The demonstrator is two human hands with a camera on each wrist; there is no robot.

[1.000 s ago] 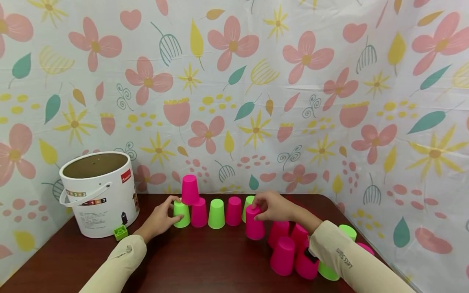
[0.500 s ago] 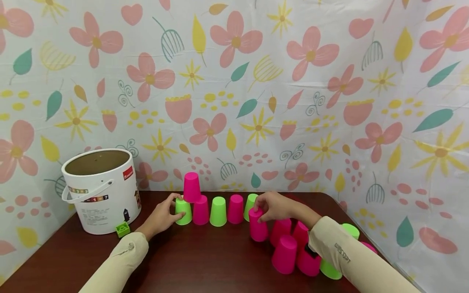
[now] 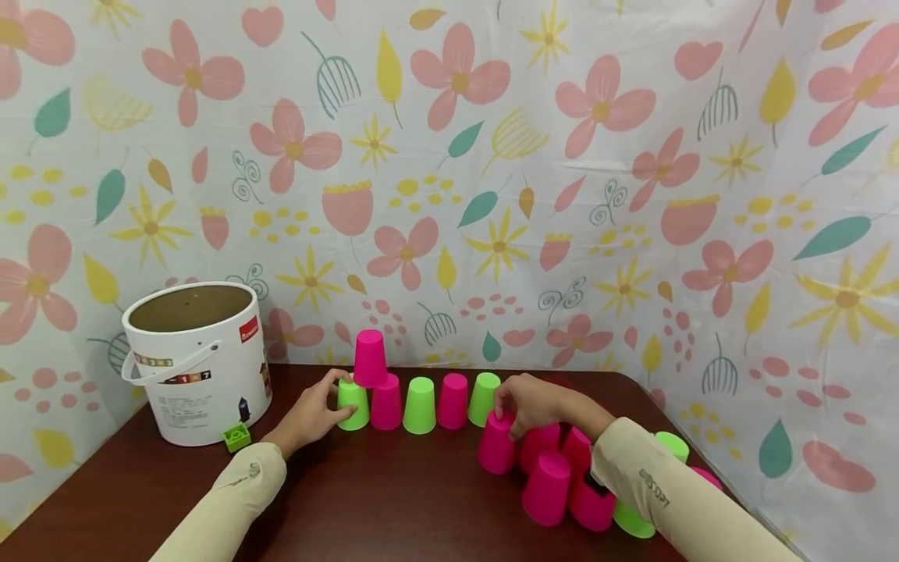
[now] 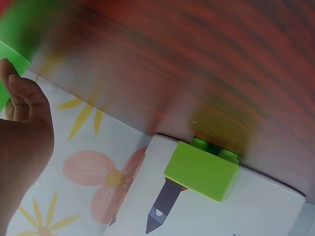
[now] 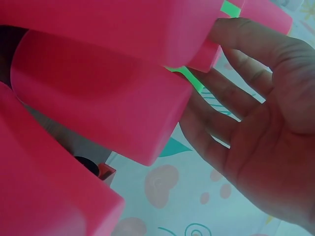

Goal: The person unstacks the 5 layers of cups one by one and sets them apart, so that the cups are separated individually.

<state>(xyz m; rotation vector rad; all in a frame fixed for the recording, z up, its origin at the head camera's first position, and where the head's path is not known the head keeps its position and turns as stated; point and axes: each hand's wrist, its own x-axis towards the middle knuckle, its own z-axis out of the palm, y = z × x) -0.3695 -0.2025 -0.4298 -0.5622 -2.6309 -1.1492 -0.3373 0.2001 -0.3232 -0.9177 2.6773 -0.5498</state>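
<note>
Upside-down green and pink cups form a row along the back of the table in the head view. My left hand [image 3: 316, 410] holds the green cup [image 3: 354, 406] at the row's left end, thumb at its side. A pink cup [image 3: 370, 359] sits on top, bridging that green cup and the pink cup [image 3: 386, 406] beside it. Farther right in the row stand a green cup [image 3: 419, 407], a pink cup [image 3: 453, 402] and another green cup [image 3: 483, 398]. In front of that last one, my right hand [image 3: 537, 402] grips the top of a pink cup [image 3: 495, 446].
Several pink cups [image 3: 546, 490] and a few green ones [image 3: 672, 445] cluster at the right, partly behind the right sleeve [image 3: 653, 484]. A white bucket [image 3: 204, 398] stands at the left, a green toy block [image 3: 237, 437] beside it. A patterned curtain [image 3: 449, 195] hangs behind.
The pink cup in my right hand has shifted slightly right and toward the near side, away from the row's end green cup. My left hand stays at its green cup.
</note>
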